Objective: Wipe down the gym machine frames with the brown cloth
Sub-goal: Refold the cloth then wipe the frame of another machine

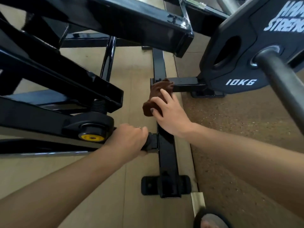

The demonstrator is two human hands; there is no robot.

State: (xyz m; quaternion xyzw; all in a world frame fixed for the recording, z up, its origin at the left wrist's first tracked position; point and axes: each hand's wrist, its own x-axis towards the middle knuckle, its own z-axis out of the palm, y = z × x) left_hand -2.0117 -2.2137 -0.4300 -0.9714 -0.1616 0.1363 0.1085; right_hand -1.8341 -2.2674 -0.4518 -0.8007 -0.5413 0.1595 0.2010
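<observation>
Right hand flat, fingers spread, pressing the brown cloth onto the floor rail; left hand clamped round a short stub on that rail's left side. Best kept firm and level, stroked along the rail, wrapped over its edges. Cloth bunched lengthwise on the rail, far end toward the weight plate.

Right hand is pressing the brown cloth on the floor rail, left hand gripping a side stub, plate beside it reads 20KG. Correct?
One error: the plate reads 10KG, not 20KG, as the head view shows. The rest holds: the right hand presses the brown cloth on the floor rail, and the left hand grips the side stub.
</observation>
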